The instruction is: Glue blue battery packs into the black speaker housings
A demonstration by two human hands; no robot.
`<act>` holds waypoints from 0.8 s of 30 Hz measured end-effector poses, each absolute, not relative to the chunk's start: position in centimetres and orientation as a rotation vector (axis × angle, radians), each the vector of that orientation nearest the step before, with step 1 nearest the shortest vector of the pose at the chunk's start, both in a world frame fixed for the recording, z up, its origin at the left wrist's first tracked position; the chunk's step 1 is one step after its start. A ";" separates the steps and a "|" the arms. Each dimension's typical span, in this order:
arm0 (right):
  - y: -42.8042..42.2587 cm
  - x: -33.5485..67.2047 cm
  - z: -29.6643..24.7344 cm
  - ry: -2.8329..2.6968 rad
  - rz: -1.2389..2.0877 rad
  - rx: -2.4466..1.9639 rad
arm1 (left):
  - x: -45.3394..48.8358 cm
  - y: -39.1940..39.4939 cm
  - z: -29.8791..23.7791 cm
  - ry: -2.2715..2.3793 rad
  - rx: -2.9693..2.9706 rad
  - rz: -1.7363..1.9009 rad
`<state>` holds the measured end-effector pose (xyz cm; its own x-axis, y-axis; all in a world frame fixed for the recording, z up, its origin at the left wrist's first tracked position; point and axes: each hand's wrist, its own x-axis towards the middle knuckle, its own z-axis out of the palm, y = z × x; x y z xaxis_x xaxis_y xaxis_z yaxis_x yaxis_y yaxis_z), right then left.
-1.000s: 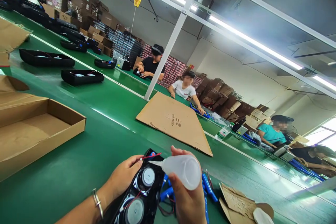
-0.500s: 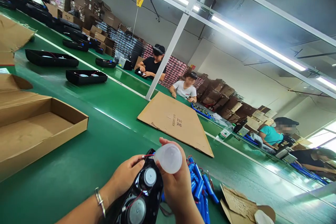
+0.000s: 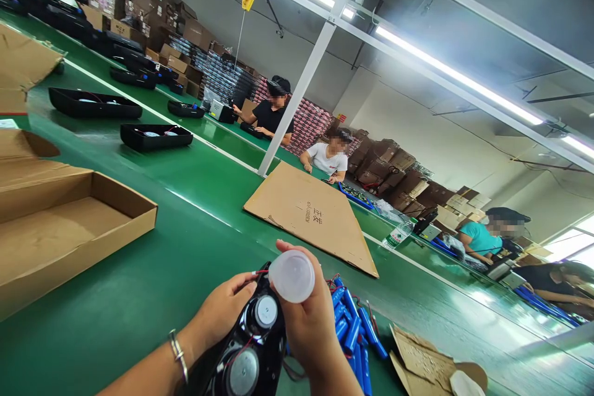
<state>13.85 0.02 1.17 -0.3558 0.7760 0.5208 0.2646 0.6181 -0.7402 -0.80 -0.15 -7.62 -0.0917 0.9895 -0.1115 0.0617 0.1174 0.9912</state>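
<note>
Black speaker housing (image 3: 254, 346) with two round drivers (image 3: 266, 312), gripped by left hand (image 3: 218, 311); right hand (image 3: 304, 331) closed around one translucent squeeze bottle (image 3: 291, 276); blue battery cells (image 3: 352, 334) just right, count unclear.

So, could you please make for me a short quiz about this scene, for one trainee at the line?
1. True or false: the right hand holds a translucent plastic squeeze bottle.
2. Fill the gap: the metal bracelet sits on the wrist of the ____ hand.
3. What lies on the green conveyor belt just beside the black speaker housing?
A. A roll of tape
B. Blue cylindrical cells
C. A soldering iron

Key: 1 true; 2 left; 3 B
</note>
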 end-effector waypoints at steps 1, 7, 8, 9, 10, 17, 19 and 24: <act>0.0 13.8 1.2 -1.911 0.690 -0.830 | -0.8 -0.2 -7.6 1.371 1.132 1.149; -0.1 13.8 1.3 -1.913 0.705 -0.837 | -0.7 -0.2 -7.4 1.369 1.143 1.129; 0.0 13.8 1.3 -1.913 0.704 -0.837 | -0.7 -0.2 -7.4 1.371 1.146 1.125; 0.0 13.8 1.3 -1.914 0.701 -0.836 | -0.7 -0.2 -7.4 1.373 1.150 1.122; 0.0 13.8 1.3 -1.913 0.699 -0.838 | -0.7 -0.2 -7.3 1.377 1.152 1.117; 0.1 13.7 1.1 -1.919 0.699 -0.827 | -0.8 -0.2 -7.6 1.377 1.170 1.110; 0.1 13.7 1.1 -1.925 0.681 -0.820 | -0.8 -0.2 -7.4 1.376 1.174 1.111; 0.1 13.7 1.3 -1.937 0.652 -0.794 | -0.7 -0.3 -7.1 1.378 1.175 1.107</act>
<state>13.69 0.11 1.34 -0.3747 0.7481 0.5477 0.2642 0.6524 -0.7103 -0.72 -0.31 -7.05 -0.0570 0.9920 -0.1130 0.1042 0.1185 0.9875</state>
